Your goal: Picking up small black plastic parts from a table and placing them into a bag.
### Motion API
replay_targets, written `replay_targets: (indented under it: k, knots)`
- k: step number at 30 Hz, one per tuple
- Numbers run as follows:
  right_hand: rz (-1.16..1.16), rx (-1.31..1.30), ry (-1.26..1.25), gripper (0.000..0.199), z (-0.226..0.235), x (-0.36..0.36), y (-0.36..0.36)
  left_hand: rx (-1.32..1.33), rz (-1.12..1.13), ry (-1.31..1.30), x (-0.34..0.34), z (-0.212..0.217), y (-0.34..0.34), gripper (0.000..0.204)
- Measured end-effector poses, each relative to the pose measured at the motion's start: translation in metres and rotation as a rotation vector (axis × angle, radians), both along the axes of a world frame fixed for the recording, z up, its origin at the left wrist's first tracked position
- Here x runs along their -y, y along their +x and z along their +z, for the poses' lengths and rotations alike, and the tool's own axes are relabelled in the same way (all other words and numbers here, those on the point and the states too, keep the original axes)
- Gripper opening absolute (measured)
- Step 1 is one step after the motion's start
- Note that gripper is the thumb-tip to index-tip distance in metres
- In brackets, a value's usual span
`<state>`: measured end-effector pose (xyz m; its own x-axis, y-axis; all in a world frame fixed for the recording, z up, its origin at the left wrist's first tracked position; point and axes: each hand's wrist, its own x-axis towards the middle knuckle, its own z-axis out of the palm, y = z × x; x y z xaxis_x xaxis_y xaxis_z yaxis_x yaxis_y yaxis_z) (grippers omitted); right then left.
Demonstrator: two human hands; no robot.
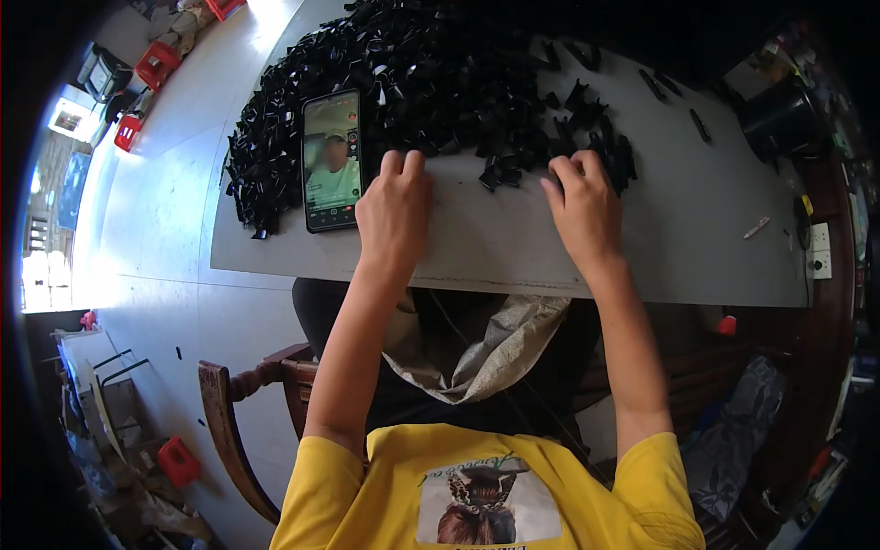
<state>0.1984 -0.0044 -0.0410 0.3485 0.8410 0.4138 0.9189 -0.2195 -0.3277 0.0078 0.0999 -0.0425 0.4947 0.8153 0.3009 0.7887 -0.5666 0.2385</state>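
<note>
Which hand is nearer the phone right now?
Left. The left hand is right beside the phone's lower right edge; whether they touch is unclear. The right hand is well off to the phone's right, beside loose black pieces.

Left hand (394,215), right of smartphone (332,174): fingertips curled from view, grip hidden. Right hand (588,209), farther right: contents indiscernible. Black clip heap (412,87), beyond smartphone: far edge shadowed. Yellow T-shirt (385,495), below smartphone: cut by lower edge.
</note>
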Motion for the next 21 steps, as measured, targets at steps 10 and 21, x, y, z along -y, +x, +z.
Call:
replay_targets:
  k: [10,21]
  knots:
    - [0.228,-0.395,0.108,0.024,0.032,0.059,-0.024,0.891,-0.31,-0.629,0.062,0.021,-0.04,0.013]
    - [0.539,-0.352,-0.034,0.027,0.056,0.079,-0.051,0.754,-0.523,-0.597,0.08,0.043,-0.05,0.02]
